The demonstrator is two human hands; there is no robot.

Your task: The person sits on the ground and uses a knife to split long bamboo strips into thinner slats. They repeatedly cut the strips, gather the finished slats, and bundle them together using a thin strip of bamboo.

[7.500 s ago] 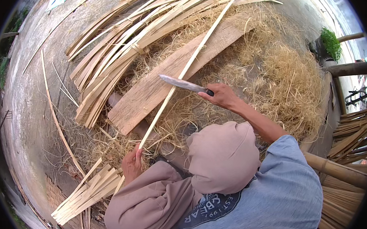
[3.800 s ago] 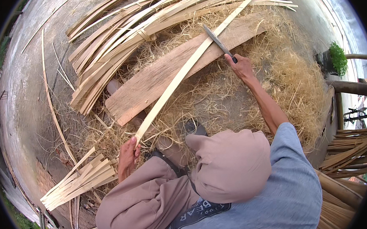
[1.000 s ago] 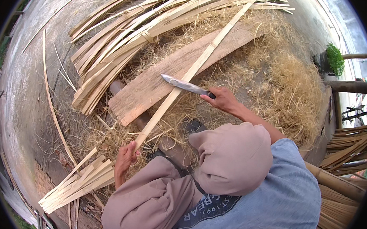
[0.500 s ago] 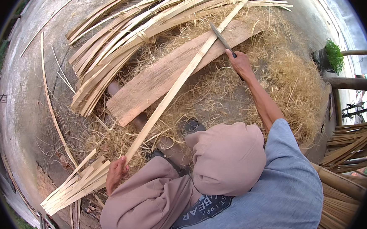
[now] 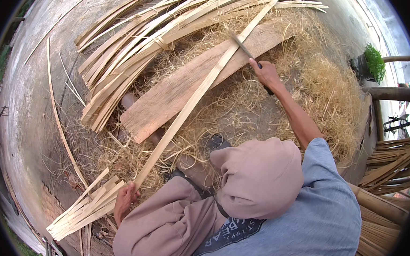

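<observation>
One knife (image 5: 242,45) in curled right grip (image 5: 267,75); strip (image 5: 202,88) in curled left grip (image 5: 126,201); plant (image 5: 375,63) in pot (image 5: 360,68)

Room above strip (image 5: 191,103), plank (image 5: 165,100) beneath

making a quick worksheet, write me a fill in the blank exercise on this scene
The right hand grips the knife by its ____.
Of the knife and the pale strip, the left hand grips the ____.
Of the pale strip and the wooden board, the lower is the ____.
Near the right rim, the leafy plant is coloured ____.

Missing words: handle; pale strip; wooden board; green
</observation>
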